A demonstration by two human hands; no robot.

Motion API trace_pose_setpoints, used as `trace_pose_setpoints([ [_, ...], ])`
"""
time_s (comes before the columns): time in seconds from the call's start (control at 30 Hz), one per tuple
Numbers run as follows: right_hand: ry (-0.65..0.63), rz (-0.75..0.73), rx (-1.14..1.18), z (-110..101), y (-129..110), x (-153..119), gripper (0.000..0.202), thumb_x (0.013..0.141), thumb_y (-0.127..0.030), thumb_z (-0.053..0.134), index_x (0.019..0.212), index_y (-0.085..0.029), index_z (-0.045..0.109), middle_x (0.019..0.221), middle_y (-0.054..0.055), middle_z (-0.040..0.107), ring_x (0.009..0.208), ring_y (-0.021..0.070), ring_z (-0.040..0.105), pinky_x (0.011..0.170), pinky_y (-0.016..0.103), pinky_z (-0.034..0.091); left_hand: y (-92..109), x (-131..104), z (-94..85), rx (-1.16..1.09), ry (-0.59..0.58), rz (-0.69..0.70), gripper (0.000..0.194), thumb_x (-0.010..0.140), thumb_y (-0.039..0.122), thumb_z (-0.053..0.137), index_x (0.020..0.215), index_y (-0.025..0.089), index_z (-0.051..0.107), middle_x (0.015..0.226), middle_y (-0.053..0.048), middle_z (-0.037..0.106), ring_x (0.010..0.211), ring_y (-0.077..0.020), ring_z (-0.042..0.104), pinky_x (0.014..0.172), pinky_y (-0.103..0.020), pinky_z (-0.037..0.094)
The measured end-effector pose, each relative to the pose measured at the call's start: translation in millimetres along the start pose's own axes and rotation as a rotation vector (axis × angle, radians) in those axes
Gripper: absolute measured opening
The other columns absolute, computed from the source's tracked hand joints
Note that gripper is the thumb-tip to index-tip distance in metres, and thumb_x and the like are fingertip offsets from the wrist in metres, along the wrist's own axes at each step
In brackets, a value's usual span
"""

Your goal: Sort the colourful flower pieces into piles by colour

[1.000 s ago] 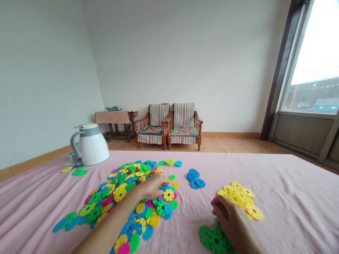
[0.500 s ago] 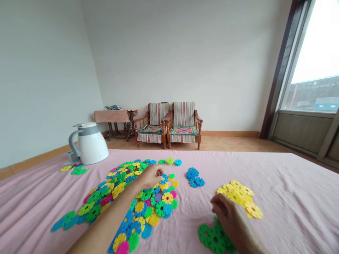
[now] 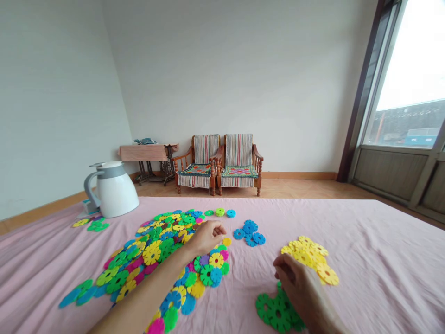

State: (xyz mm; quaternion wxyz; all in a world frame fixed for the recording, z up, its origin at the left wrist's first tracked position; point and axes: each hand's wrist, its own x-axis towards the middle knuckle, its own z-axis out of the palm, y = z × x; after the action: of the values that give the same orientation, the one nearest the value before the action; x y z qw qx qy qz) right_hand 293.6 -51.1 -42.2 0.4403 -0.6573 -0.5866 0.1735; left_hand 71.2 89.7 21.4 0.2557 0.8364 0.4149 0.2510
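A blue disc [image 3: 236, 232] had just changed place: half a second earlier it showed at the left hand's fingertips, and now it lay flat a little to the right of that grip, just beside the blue cluster [image 3: 250, 226]. That cluster had thus gained a piece on its near-left side, and the discs of that colour sat more together, apart from the mixed pile [image 3: 151, 253]. The left hand [image 3: 207, 237] was over the pile's right edge, its fingers curled loosely inward; whether they pinched another disc could not be told, as the palm and knuckles hid what was beneath. A lone yellow disc [image 3: 227, 241] lay just by those fingers, and a lime disc [image 3: 219, 212] sat beyond them, in a short row farther from the person. The right hand [image 3: 299, 283] had hardly moved. Its fingers were bent toward the thumb, and the pictures did not show whether anything was held inside. Green discs [image 3: 273, 306] lay partly beneath and to the left of that grip, while yellow discs [image 3: 306, 253] were heaped just beyond it and to its right. Both hands were over the pink cloth [image 3: 365, 260] of the bench, with the white jug [image 3: 118, 192] well to the left of the left grip.
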Motion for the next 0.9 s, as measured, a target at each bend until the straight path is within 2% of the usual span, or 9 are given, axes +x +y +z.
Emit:
trace_pose_setpoints([
  [0.07, -0.013, -0.009, -0.006, 1.1, 0.1, -0.1, 0.014, 0.076, -0.025, 0.042, 0.074, -0.021, 0.055, 0.064, -0.001, 0.062, 0.06, 0.0146, 0.056, 0.057, 0.025, 0.038, 0.2, -20.9, -11.0, 0.042, -0.01, 0.017, 0.013, 0.07, 0.015, 0.051, 0.074, 0.014, 0.063, 0.075, -0.002, 0.065, 0.07, -0.0153, 0.058, 0.063, -0.023, 0.045],
  [0.17, -0.042, -0.023, -0.037, 3.0, -2.1, 0.1, 0.016, 0.078, -0.027, 0.041, 0.075, -0.02, 0.055, 0.063, -0.001, 0.062, 0.059, 0.0142, 0.056, 0.056, 0.025, 0.038, 0.3, -53.5, -19.1, 0.156, -0.013, 0.063, 0.015, 0.072, 0.013, 0.05, 0.076, 0.018, 0.064, 0.081, -0.001, 0.064, 0.079, -0.0162, 0.057, 0.074, -0.026, 0.043],
  [0.27, -0.046, -0.038, -0.104, 5.3, -9.4, -0.1, 0.02, 0.08, -0.028, 0.039, 0.074, -0.02, 0.056, 0.061, -0.001, 0.06, 0.057, 0.0134, 0.054, 0.055, 0.025, 0.037, -0.5, -79.3, -17.1, 0.219, -0.041, 0.096, 0.013, 0.071, 0.018, 0.059, 0.081, 0.022, 0.065, 0.088, -0.001, 0.062, 0.091, -0.0182, 0.053, 0.085, -0.029, 0.038],
  [0.33, -0.047, -0.059, -0.144, 7.6, -17.4, -1.2, 0.02, 0.08, -0.027, 0.038, 0.074, -0.02, 0.056, 0.06, -0.001, 0.059, 0.056, 0.013, 0.053, 0.054, 0.025, 0.036, -2.4, -89.4, -13.9, 0.224, -0.042, 0.09, 0.013, 0.069, 0.02, 0.063, 0.082, 0.023, 0.063, 0.091, -0.001, 0.06, 0.094, -0.0188, 0.05, 0.086, -0.03, 0.037],
  [0.47, -0.088, -0.132, -0.157, 16.2, -37.5, -3.0, 0.019, 0.08, -0.023, 0.038, 0.076, -0.02, 0.055, 0.064, 0.0, 0.059, 0.059, 0.0127, 0.053, 0.056, 0.024, 0.037, -8.9, -95.8, -14.3, 0.239, -0.03, 0.091, 0.016, 0.062, 0.013, 0.062, 0.075, 0.021, 0.056, 0.087, 0.0, 0.057, 0.09, -0.0185, 0.049, 0.085, -0.03, 0.036],
  [0.63, -0.172, -0.214, -0.121, 39.3, -59.1, 4.9, 0.016, 0.077, -0.017, 0.042, 0.078, -0.02, 0.057, 0.073, 0.001, 0.061, 0.063, 0.0114, 0.056, 0.058, 0.022, 0.039, -12.9, -100.1, -25.0, 0.259, -0.09, 0.108, 0.017, 0.061, 0.009, 0.057, 0.072, 0.02, 0.053, 0.089, 0.001, 0.053, 0.09, -0.0174, 0.048, 0.083, -0.028, 0.036],
  [0.73, -0.209, -0.241, -0.145, 57.9, -69.1, 14.3, 0.015, 0.073, -0.015, 0.047, 0.081, -0.019, 0.059, 0.079, 0.002, 0.061, 0.068, 0.0124, 0.057, 0.064, 0.023, 0.041, -12.2, -104.2, -29.7, 0.256, -0.132, 0.12, 0.019, 0.063, 0.018, 0.065, 0.078, 0.022, 0.054, 0.093, 0.001, 0.053, 0.092, -0.0182, 0.047, 0.084, -0.028, 0.035],
  [0.83, -0.205, -0.263, -0.19, 74.6, -78.2, 23.3, 0.016, 0.073, -0.018, 0.051, 0.086, -0.018, 0.061, 0.085, 0.006, 0.06, 0.079, 0.0158, 0.057, 0.071, 0.025, 0.04, -11.3, -107.3, -32.4, 0.27, -0.197, 0.13, 0.039, 0.053, 0.032, 0.078, 0.083, 0.023, 0.055, 0.095, 0.001, 0.052, 0.093, -0.0205, 0.045, 0.084, -0.03, 0.035],
  [0.9, -0.199, -0.283, -0.217, 82.9, -82.4, 28.3, 0.015, 0.072, -0.021, 0.054, 0.084, -0.017, 0.061, 0.087, 0.008, 0.059, 0.084, 0.0183, 0.055, 0.074, 0.027, 0.039, -10.2, -108.9, -33.2, 0.285, -0.21, 0.14, 0.045, 0.05, 0.035, 0.08, 0.085, 0.023, 0.054, 0.093, 0.001, 0.052, 0.093, -0.021, 0.045, 0.084, -0.03, 0.034],
])
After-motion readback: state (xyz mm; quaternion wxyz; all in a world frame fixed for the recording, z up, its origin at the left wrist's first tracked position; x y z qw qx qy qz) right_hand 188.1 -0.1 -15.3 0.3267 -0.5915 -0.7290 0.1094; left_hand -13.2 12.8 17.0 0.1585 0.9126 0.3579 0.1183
